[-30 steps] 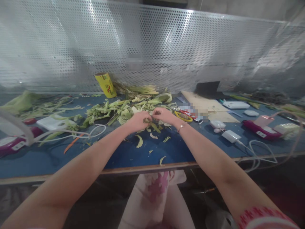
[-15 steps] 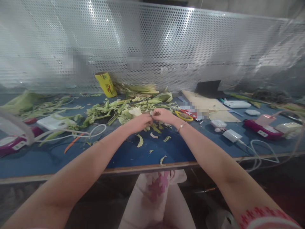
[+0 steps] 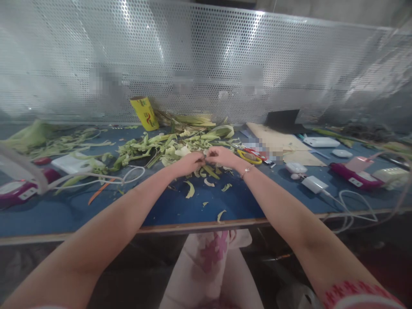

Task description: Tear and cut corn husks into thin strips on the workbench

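A heap of pale green leaf strips [image 3: 157, 148] lies on the blue table [image 3: 206, 214]. At its front edge my left hand [image 3: 192, 163] and my right hand [image 3: 222, 156] meet fingertip to fingertip, both with fingers closed. Whatever sits between the fingertips is too small to make out. A pale, whitish piece [image 3: 183, 151] shows just behind my left hand. Loose curled scraps [image 3: 189, 189] lie in front of both hands. Scissors with yellow handles [image 3: 249, 157] rest right of my right hand.
A yellow tube [image 3: 144, 113] leans at the back before the perforated metal panel [image 3: 206, 51]. Cardboard [image 3: 277, 137] lies right of the heap. White cables and a purple power strip [image 3: 355, 176] are on the right; a white box [image 3: 72, 163] and another purple strip [image 3: 22, 192] on the left.
My left hand has shifted very slightly, and the pale piece behind it shows less. The whole view has moved a little; my right hand stays beside the left.
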